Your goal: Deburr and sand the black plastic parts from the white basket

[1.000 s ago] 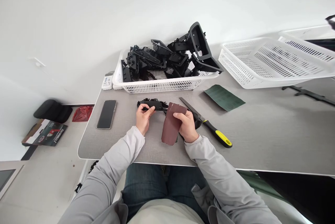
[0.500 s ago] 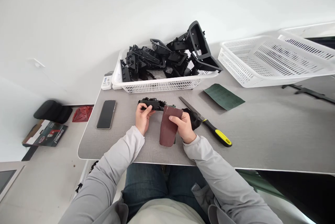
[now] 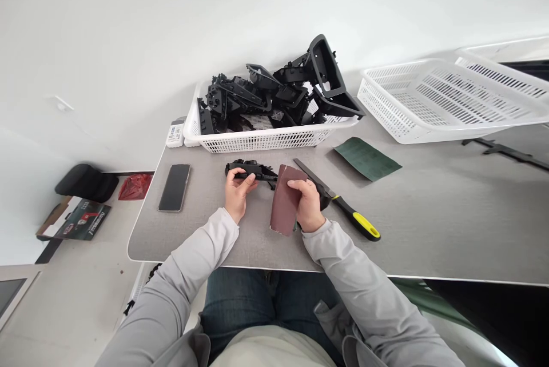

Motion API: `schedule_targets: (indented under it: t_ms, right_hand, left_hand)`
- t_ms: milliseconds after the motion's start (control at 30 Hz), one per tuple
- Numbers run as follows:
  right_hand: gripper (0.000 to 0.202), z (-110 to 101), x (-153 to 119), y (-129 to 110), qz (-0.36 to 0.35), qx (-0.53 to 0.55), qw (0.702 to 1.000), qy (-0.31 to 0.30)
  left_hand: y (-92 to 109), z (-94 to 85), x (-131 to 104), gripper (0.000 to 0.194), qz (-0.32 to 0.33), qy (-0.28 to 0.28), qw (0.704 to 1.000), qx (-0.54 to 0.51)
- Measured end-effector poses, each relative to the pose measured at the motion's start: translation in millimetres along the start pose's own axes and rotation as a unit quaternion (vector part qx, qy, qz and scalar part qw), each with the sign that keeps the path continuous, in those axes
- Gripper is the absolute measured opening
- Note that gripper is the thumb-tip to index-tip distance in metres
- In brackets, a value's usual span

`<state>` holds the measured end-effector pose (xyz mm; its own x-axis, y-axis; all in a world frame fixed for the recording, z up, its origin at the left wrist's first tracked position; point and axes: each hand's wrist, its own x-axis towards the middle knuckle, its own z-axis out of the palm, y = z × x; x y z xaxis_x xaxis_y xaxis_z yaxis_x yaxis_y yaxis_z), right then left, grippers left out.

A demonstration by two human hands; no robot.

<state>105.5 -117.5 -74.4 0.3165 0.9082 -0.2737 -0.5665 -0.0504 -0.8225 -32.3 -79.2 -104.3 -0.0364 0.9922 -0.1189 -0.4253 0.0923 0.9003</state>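
Between the thumb and fingers of my left hand (image 3: 237, 194) is a black plastic part (image 3: 259, 172), held just above the table in front of the basket. My right hand (image 3: 309, 207) grips a folded sheet of sandpaper (image 3: 286, 200), its reddish-brown back facing up and a bit of green showing beneath. The sandpaper's upper left edge is close to the part's right end; whether they touch I cannot tell. Beyond my right hand lies a file (image 3: 355, 217) with a black and yellow handle. Another black piece (image 3: 325, 200) is partly hidden behind that hand.
A white basket (image 3: 266, 141) full of black plastic parts stands at the back. Green sandpaper (image 3: 368, 158) lies to the right, near a second white basket (image 3: 403, 127). A phone (image 3: 174, 187) is on the left, and a long black strip (image 3: 508, 151) at the far right.
My right hand has shifted right with the sandpaper, uncovering more of the black part's right end. My left hand has moved slightly, and the part is tilted a little differently.
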Motion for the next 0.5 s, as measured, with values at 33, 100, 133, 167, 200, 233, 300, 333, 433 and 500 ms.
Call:
schedule_targets:
  t_ms: [33,100,133,167,200,233,300,333,433,500]
  right_hand:
    - [0.011,0,-1,0,0.003,-0.007,1.000,-0.010]
    - [0.012,0,-3,1,0.008,-0.024,0.999,-0.033]
    - [0.011,0,-3,2,0.010,-0.034,0.998,-0.044]
    - [0.011,-1,-3,3,0.012,-0.044,0.998,-0.054]
    - [0.010,-2,-3,4,0.012,-0.055,0.996,-0.063]
    - [0.010,-2,-2,5,0.010,-0.069,0.995,-0.072]
    - [0.009,-4,-1,8,-0.004,-0.098,0.991,-0.086]
    - [0.009,-5,0,10,-0.011,-0.110,0.990,-0.092]
    - [0.010,-6,1,13,-0.018,-0.136,0.984,-0.111]
    - [0.011,-5,1,14,-0.016,-0.149,0.981,-0.124]
  left_hand:
    - [0,1.1,-1,0.055,-0.004,0.005,1.000,0.006]
    - [-1,3.1,-4,0.057,-0.010,0.011,1.000,0.012]
    - [-1,3.8,-5,0.058,-0.011,0.012,1.000,0.013]
    - [-2,4.4,-5,0.059,-0.009,0.013,1.000,0.013]
    - [-2,4.8,-6,0.060,-0.004,0.015,1.000,0.014]
    - [-3,5.0,-6,0.060,0.004,0.017,1.000,0.015]
    - [-4,5.1,-7,0.062,0.022,0.022,0.999,0.018]
    - [-4,4.8,-7,0.062,0.029,0.023,0.999,0.021]
    - [-5,3.2,-6,0.062,0.039,0.020,0.999,0.027]
    - [-5,1.5,-6,0.060,0.044,0.010,0.999,0.029]
